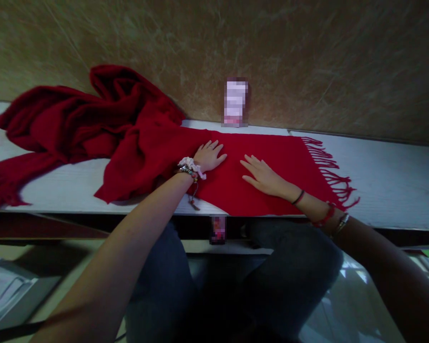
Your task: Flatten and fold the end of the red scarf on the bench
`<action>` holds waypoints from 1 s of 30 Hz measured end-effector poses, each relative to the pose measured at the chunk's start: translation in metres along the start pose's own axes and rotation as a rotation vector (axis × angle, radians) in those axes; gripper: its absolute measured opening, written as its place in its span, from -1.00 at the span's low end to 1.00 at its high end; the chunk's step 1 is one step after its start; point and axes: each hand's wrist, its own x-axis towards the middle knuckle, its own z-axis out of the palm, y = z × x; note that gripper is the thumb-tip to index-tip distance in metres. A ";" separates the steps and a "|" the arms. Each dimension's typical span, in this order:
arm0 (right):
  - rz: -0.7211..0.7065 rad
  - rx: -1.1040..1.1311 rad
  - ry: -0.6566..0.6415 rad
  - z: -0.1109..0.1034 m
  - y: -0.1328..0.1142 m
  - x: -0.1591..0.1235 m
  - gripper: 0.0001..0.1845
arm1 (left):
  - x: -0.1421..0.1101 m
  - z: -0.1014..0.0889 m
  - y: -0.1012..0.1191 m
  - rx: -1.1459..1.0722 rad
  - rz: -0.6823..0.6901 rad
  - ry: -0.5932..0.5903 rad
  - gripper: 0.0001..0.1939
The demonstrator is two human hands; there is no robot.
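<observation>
A red fringed scarf (264,147) lies along a narrow white table. Its right part is spread flat, with the tassels at the right end; the left part is bunched in a loose heap of folds. My left hand (208,157) rests on the flat part near the middle, palm down and fingers spread. To its right, my right hand (262,176) also lies palm down on the cloth, fingers stretched toward the left hand. Neither hand grips the fabric. A second tasseled end of the scarf lies at the far left.
The white table (389,176) runs left to right against a brown marbled wall (307,62). A blurred-out phone-like object (235,102) stands at the wall behind the scarf. My legs are under the table edge. Papers (5,290) sit in a grey holder at lower left.
</observation>
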 end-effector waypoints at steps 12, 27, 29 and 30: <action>0.427 -0.183 0.047 -0.015 0.115 -0.094 -0.44 | -0.001 -0.001 0.002 -0.017 0.006 0.013 -0.46; 0.170 -0.034 0.094 -0.014 -0.005 -0.024 -0.44 | -0.031 -0.027 0.002 0.074 0.295 -0.096 -0.42; 0.128 -0.059 0.055 -0.007 -0.016 -0.015 -0.43 | -0.041 -0.024 0.001 0.062 0.314 -0.182 -0.36; 0.113 -0.065 0.030 -0.003 -0.019 -0.012 -0.43 | -0.046 -0.022 0.000 0.057 0.306 -0.213 -0.34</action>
